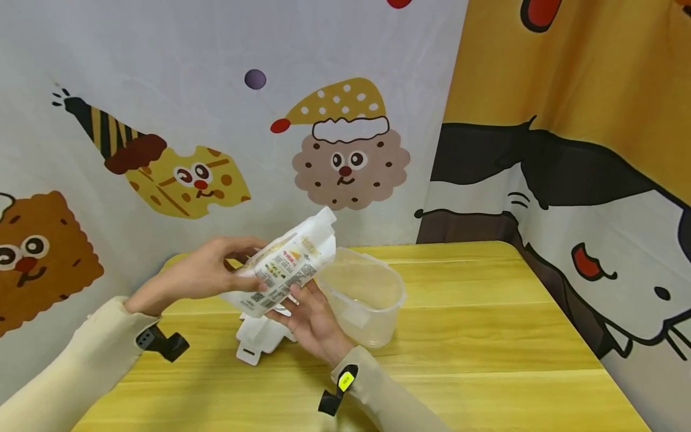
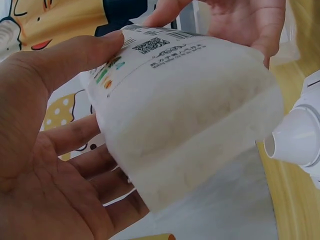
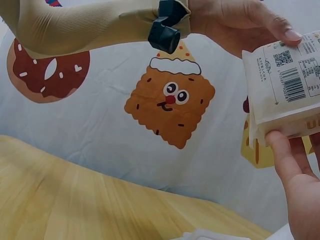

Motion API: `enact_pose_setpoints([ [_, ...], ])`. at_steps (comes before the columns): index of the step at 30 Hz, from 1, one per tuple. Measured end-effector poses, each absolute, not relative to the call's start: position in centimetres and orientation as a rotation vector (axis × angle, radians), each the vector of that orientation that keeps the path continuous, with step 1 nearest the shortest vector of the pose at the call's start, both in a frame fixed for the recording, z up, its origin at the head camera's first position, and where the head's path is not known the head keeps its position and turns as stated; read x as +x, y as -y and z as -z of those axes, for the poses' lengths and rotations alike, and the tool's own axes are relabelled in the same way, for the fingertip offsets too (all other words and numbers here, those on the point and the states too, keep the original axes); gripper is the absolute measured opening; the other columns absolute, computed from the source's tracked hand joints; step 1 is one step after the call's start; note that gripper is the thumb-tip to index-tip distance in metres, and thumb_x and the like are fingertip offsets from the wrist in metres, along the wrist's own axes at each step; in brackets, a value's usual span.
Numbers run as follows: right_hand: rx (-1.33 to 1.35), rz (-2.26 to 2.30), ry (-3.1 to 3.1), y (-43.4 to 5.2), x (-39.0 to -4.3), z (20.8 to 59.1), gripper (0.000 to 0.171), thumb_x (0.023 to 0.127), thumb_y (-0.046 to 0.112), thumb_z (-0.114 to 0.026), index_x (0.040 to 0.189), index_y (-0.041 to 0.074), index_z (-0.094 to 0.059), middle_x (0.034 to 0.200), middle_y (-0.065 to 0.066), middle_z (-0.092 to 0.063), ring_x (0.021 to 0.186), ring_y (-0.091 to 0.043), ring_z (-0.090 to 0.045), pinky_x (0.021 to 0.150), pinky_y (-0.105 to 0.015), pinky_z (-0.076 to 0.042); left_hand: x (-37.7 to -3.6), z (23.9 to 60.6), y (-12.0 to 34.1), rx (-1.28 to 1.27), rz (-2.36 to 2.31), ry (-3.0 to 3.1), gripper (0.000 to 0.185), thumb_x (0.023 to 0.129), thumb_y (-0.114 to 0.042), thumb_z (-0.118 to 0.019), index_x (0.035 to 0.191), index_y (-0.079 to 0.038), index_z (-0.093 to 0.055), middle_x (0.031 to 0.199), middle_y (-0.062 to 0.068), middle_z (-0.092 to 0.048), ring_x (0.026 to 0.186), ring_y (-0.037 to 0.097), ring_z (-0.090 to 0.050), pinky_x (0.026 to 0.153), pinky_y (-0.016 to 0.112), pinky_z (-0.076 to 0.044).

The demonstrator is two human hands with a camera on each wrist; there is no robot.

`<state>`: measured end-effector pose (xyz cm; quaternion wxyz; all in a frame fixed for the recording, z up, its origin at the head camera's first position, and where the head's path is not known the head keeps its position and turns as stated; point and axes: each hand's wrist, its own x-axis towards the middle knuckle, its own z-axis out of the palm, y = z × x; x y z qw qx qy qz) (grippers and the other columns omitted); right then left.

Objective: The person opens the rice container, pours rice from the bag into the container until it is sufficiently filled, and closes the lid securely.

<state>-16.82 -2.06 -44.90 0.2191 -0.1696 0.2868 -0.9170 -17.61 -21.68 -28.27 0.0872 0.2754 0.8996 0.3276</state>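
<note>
Head camera looks down across the table [image 1: 486,336] toward the wall; both wrist cameras sit close, sharing the white packet [image 2: 190,125].

Sleeves [image 1: 81,354]: cream, fine-ribbed knit, long, reached both wrists. Left wrist carried a black camera mount [image 1: 162,343] with a studded block. Right wrist carried a black clip [image 1: 337,390] bearing a yellow sticker. Both hands bare.

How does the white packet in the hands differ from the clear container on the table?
The packet is opaque white with printed labels and barcodes; the container is clear and unprinted. The packet is held tilted in the air by the left hand and right hand; the container rests open on the table. The packet looks soft, the container rigid.
</note>
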Motion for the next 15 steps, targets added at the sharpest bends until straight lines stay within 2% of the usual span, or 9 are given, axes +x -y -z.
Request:
enact_pose_setpoints([
  [6,-0.458,2.560,-0.758,2.01,-16.87,44.93,0.057,0.101,0.028,-0.063,0.153,0.033,-0.041,0.150,0.000,-0.051,0.136,-0.022,-0.052,0.117,-0.055,-0.041,-17.28,28.31,22.37,0.789,-0.974,-2.684,0.060,0.083,-0.028,-0.087,0.136,-0.012,-0.063,0.110,0.004,-0.073,0.100,0.020,-0.068,0.074,0.029,-0.060],
  [11,-0.460,2.564,-0.716,2.26,-16.86,45.11,0.061,0.098,0.030,-0.067,0.153,0.034,-0.041,0.152,0.001,-0.050,0.140,-0.022,-0.048,0.119,-0.056,-0.037,-17.21,28.62,22.65,0.738,-0.965,-2.741,0.055,0.082,-0.032,-0.087,0.132,-0.022,-0.067,0.106,-0.003,-0.074,0.100,0.018,-0.067,0.078,0.028,-0.059],
  [15,-0.472,2.555,-0.699,2.48,-16.90,45.24,0.066,0.096,0.035,-0.071,0.154,0.036,-0.039,0.153,0.002,-0.049,0.141,-0.021,-0.046,0.121,-0.056,-0.035,-17.24,28.60,22.64,0.734,-0.948,-2.778,0.054,0.082,-0.033,-0.087,0.131,-0.023,-0.068,0.107,-0.004,-0.075,0.099,0.017,-0.067,0.077,0.029,-0.058],
])
